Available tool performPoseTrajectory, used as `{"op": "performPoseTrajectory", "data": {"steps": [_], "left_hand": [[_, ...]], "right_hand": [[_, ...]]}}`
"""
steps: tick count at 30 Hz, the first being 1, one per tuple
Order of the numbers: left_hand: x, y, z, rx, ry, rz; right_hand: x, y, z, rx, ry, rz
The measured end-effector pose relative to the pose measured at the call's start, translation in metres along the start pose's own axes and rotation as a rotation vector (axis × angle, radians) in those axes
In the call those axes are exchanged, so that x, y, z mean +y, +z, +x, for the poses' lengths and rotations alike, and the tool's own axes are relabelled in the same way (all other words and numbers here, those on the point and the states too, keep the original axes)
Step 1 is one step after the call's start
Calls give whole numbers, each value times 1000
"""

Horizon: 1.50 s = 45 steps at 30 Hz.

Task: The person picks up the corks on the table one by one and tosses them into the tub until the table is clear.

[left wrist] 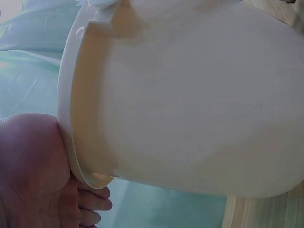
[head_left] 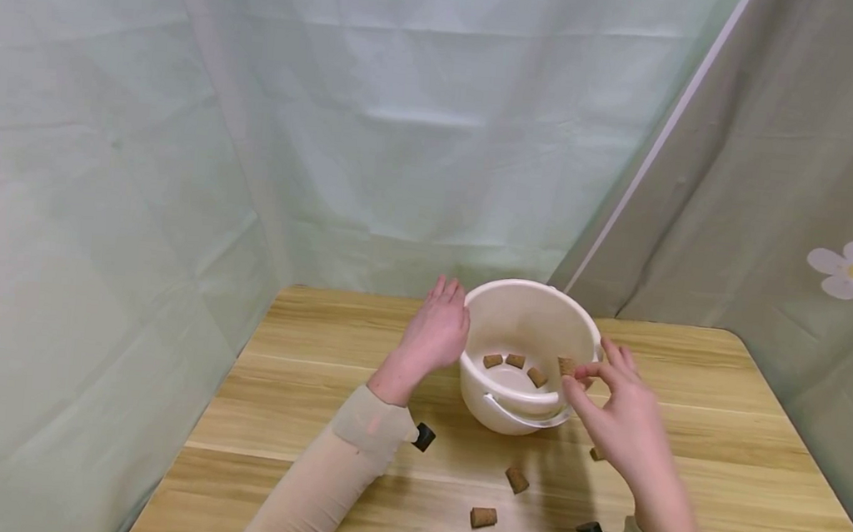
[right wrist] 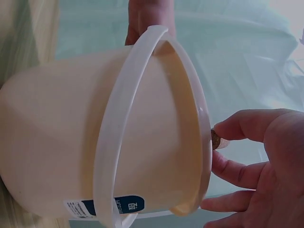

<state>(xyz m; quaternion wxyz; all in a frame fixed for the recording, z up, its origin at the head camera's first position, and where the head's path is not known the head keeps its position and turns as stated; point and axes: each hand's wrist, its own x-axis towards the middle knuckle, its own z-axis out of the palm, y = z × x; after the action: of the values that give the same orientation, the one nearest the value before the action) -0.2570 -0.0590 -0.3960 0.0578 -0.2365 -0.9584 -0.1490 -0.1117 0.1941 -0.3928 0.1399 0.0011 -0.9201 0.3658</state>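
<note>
A white bucket stands upright on the table with its handle lowered at the front. Several corks lie on its floor. My left hand rests against the outer left side of the rim, its palm touching the edge in the left wrist view. Between thumb and forefinger, my right hand pinches a cork at the right side of the rim. That cork shows only in part in the right wrist view. The other right fingers spread along the rim.
Two corks, one upper and one lower, lie on the wooden table before the bucket. Another cork is partly hidden by my right hand. Pale curtains hang behind and beside the table.
</note>
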Motion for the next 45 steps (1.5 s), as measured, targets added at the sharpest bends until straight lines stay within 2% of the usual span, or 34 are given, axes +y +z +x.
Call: {"op": "performPoseTrajectory", "data": {"steps": [7,19,27,36,45], "left_hand": [[0,0,-1,10,10,8],[-2,2,1,5,-10,10],[-3,2,2,3,-10,7],[-3,2,1,-3,-7,-2],[-2,1,1,1,5,-2]], "right_hand": [[-5,5,7,-10,-32,-26],[-11,16,15,-6,-62,-42],[-13,20,20,-10,-64,-47],[-9,21,18,-11,-63,-34],[-5,17,15,22,-68,-12]]}}
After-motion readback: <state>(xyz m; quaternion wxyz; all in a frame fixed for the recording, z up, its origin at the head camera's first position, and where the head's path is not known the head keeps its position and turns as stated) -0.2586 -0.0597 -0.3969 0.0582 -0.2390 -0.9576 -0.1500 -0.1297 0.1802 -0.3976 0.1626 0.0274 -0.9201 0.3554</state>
